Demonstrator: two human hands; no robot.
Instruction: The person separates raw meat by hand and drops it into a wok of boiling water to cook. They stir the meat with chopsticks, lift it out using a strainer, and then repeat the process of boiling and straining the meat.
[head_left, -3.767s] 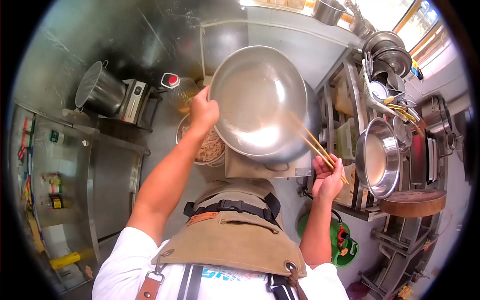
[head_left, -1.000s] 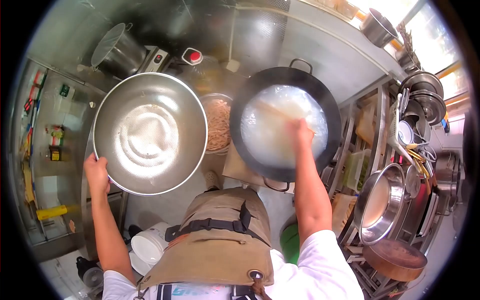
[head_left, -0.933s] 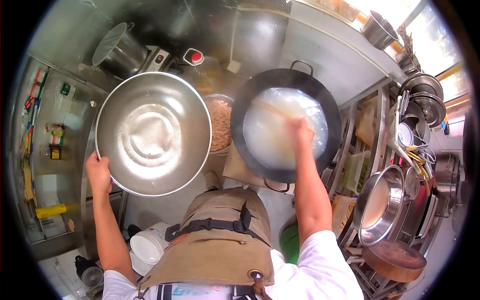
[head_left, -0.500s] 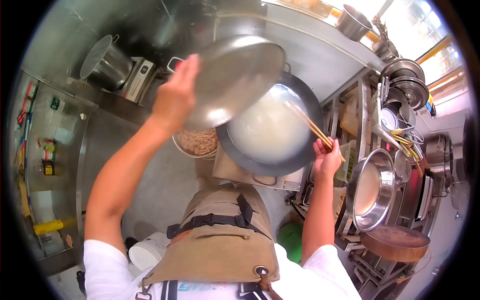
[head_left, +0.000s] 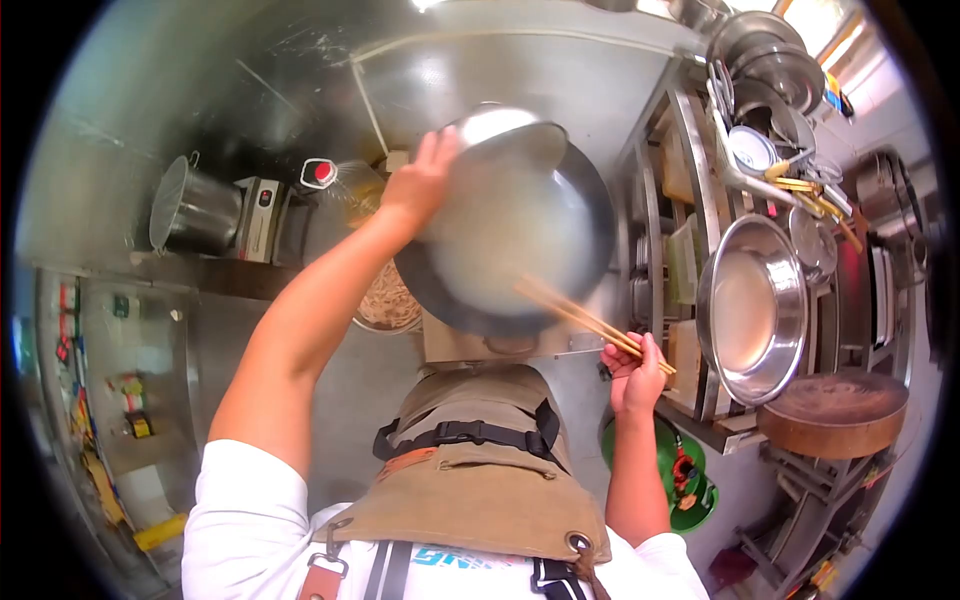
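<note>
A large metal lid [head_left: 515, 140] is in my left hand [head_left: 415, 190], whose fingers are closed at its left edge. It hangs tilted over the far left part of a dark wok [head_left: 592, 215]. Pale, cloudy liquid [head_left: 490, 245] fills the wok's middle, blurred by haze or motion. Between the fingers of my right hand [head_left: 635, 375] is a pair of long wooden chopsticks [head_left: 590, 322]. Their tips reach over the wok's near right part and are smeared. My right hand itself stays outside the rim.
Left of the wok stands a container of brown strips [head_left: 388, 300]. A steel pot [head_left: 195, 210] sits farther left. On the right rack are a steel bowl of pale liquid [head_left: 745, 310], a round wooden chopping block [head_left: 835, 412] and stacked lids [head_left: 780, 75]. A green tub [head_left: 690, 510] is below.
The lid has swung right and lower over the wok with my left hand. My right hand and the chopsticks have come nearer to me. The whole view has shifted.
</note>
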